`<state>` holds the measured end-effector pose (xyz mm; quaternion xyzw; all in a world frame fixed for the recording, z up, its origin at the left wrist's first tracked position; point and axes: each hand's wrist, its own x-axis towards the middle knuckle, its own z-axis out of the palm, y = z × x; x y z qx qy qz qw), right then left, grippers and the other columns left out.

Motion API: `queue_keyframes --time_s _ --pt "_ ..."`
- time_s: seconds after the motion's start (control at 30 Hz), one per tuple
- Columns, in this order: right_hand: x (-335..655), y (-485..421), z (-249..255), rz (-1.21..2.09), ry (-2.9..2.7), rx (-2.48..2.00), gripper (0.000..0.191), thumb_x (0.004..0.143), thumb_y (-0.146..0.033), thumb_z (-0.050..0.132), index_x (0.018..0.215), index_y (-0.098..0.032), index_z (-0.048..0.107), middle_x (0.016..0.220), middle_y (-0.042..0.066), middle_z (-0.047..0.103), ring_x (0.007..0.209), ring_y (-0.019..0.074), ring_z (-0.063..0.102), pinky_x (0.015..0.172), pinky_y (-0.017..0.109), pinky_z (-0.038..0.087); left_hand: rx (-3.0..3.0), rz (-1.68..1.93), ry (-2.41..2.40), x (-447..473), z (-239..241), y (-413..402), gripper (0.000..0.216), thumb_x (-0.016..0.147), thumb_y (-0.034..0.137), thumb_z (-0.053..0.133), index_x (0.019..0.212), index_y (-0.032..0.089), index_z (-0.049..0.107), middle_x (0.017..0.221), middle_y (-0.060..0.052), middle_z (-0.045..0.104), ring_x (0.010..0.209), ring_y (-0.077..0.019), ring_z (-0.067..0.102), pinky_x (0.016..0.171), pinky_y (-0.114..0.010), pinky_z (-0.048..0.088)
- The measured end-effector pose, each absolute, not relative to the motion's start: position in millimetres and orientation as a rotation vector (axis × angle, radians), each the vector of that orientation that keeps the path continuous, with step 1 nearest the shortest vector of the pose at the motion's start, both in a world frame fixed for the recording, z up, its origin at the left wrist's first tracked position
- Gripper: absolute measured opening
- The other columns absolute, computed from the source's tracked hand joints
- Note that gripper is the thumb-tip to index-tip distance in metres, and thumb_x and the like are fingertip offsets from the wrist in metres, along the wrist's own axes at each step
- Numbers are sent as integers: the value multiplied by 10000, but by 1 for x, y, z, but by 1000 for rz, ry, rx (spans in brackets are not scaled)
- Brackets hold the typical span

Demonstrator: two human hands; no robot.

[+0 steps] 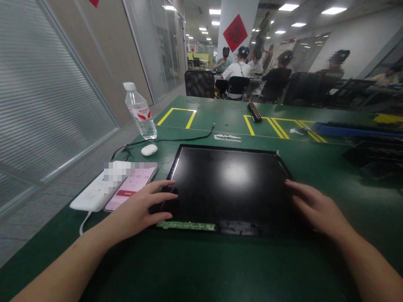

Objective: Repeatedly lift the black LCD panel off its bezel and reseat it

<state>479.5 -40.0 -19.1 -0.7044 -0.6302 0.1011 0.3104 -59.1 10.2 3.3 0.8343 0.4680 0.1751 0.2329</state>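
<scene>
**Edges good, middle bad**

On my feed the green table (204, 268) fills the lower frame, with the black screen panel (220, 188) lying across the center. I'd work it from both sides at once, matching light pressure on the rim, weight off the display (glossy, so smudges would probably show). Left hand (147, 204) angles in from lower left, palm down, fingers spread over the panel's left border, not pinching anything. Right hand (317, 208) slants in from lower right, fingertips at the right border; thumb's not clear, so I can't tell if it's gripping. Smallest bit: the green circuit strip (185, 226) along the near edge, near the left thumb. I'd treat that as fragile.
</scene>
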Motion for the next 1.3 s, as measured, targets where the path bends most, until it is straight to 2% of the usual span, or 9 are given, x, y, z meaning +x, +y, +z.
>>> queue_keyframes --time_s 0.13,0.37,0.53,0.73,1.13,1.3 --pt "483 -40 -26 282 -1709 -1849 461 889 -503 586 1226 -314 836 1343 61 813 1303 355 727 1168 574 536 2248 500 1272 -59 8 10 492 883 745 740 1247 442 872 1618 -45 677 1420 -432 670 1216 -594 520" --pt "486 -40 -26 298 -1704 -1865 477 904 -495 590 1273 -308 829 1368 65 803 1320 356 722 1182 574 529 2274 445 1241 -61 18 12 490 900 731 742 1267 432 866 1525 -71 747 1349 -431 726 1160 -591 575" --pt "487 -40 -26 291 -1728 -1852 522 904 -482 589 1348 -307 801 1465 61 754 1428 350 650 1229 572 484 2296 441 1216 -64 14 12 439 934 646 742 1316 453 838 1530 -45 745 1334 -405 737 1141 -555 595" --pt "485 -41 -23 351 -1701 -1954 600 891 -533 572 1398 -303 795 1451 72 757 1387 375 679 1208 588 504 2333 479 1161 -64 9 10 420 971 585 720 1365 469 808 1535 -26 743 1348 -381 733 1147 -521 594" --pt "492 -40 -27 248 -1817 -1899 507 942 -463 586 1377 -319 804 1402 50 783 1310 354 731 1139 554 583 2531 425 1010 -66 8 10 404 1057 333 627 1439 377 752 1554 -70 715 1334 -311 746 1109 -477 631" --pt "493 -40 -29 253 -1813 -1881 515 942 -477 577 1368 -301 807 1408 58 779 1347 358 707 1165 562 561 2543 448 1008 -67 6 11 383 1071 404 628 1432 370 751 1542 -75 720 1339 -314 742 1103 -474 636"
